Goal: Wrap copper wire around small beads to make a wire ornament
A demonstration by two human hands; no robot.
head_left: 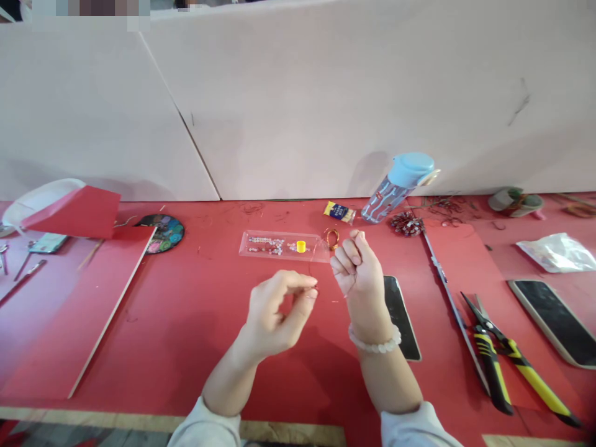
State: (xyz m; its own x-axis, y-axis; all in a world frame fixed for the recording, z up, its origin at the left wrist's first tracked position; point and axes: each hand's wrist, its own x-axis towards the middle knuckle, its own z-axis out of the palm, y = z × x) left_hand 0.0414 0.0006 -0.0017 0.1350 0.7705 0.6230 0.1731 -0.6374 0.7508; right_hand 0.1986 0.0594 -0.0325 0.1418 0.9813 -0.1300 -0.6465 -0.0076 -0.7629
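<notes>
My left hand (279,310) is raised over the red table, thumb and forefinger pinched on a thin red thread (317,287). To its right, my right hand (357,264) is closed with the fingers curled in. What it holds, if anything, is hidden by the fingers. A bracelet of pale beads (375,340) circles my right wrist. Beyond both hands lies a shallow clear tray (243,243) with rows of small beads (266,246) and a yellow ring-shaped piece (301,246). A coil of orange-red cord (332,239) sits by the tray's right end.
A blue-lidded bottle (391,189) stands near the white partition (298,105), beside a small yellow packet (339,212). On the right are yellow-black shears (493,335) and a phone (554,320). Another phone (401,316) is partly behind my right arm. A board (84,323) lies left.
</notes>
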